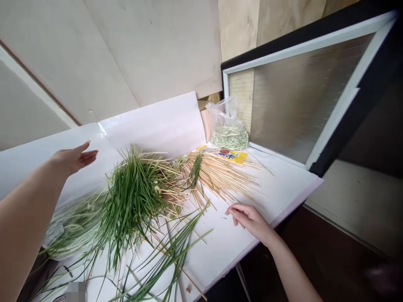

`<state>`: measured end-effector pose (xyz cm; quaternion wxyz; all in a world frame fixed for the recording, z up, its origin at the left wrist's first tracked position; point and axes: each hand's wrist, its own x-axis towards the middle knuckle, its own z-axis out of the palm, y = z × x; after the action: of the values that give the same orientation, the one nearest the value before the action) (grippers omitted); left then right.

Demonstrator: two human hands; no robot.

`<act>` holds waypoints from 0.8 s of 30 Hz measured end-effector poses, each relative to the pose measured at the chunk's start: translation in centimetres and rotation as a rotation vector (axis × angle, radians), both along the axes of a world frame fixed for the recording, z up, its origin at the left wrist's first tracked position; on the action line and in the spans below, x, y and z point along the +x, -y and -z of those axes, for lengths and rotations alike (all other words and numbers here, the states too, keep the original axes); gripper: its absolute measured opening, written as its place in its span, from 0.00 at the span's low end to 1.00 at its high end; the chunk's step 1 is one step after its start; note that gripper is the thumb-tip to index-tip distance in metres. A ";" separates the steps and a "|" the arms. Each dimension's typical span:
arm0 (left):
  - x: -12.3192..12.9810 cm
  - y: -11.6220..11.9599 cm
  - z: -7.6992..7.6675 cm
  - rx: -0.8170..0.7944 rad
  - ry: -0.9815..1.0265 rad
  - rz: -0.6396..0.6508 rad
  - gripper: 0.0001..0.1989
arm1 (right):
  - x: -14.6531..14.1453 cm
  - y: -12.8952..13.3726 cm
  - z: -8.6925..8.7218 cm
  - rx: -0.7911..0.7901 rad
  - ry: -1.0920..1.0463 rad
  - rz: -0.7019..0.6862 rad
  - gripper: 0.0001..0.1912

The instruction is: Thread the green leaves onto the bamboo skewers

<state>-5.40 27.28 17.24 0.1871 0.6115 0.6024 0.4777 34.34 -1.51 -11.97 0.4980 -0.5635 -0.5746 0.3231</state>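
My left hand [75,158] is raised above the left part of the table, fingers stretched out and nothing in them. Below and to its right lies a heap of green chives [134,195], with thin wooden skewers in and around it. Near the table's right edge hovers my right hand [247,219], its fingers loosely bent, with no object visible in them. Just beyond that hand, a fan of wooden skewers [220,174] spreads over the table. A small bunch of chives [196,167] lies across them. Loose long chives [176,251] trail toward the front edge.
A clear bag of pale green strands [229,134] stands in the back corner beside a framed glass panel [292,96]. In front of it lies a yellow printed packet [236,156]. Clear plastic with pale green stalks [78,222] is at left. The white table [217,247] meets a wall behind.
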 end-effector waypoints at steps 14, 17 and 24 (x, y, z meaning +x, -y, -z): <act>7.9 22.8 14.0 -0.274 -0.226 0.766 0.11 | 1.8 -1.3 3.7 0.206 0.440 0.516 0.18; 8.1 25.4 17.1 -0.256 -0.295 0.825 0.10 | 2.2 -1.4 4.0 0.244 0.460 0.549 0.17; 8.7 23.2 21.5 -0.162 -0.281 0.782 0.11 | 2.0 -0.6 3.0 0.317 0.554 0.630 0.16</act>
<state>3.32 4.09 -4.23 0.3180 0.8365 0.3801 0.2338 36.39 -0.95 -15.00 0.4795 -0.6929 -0.5292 -0.0996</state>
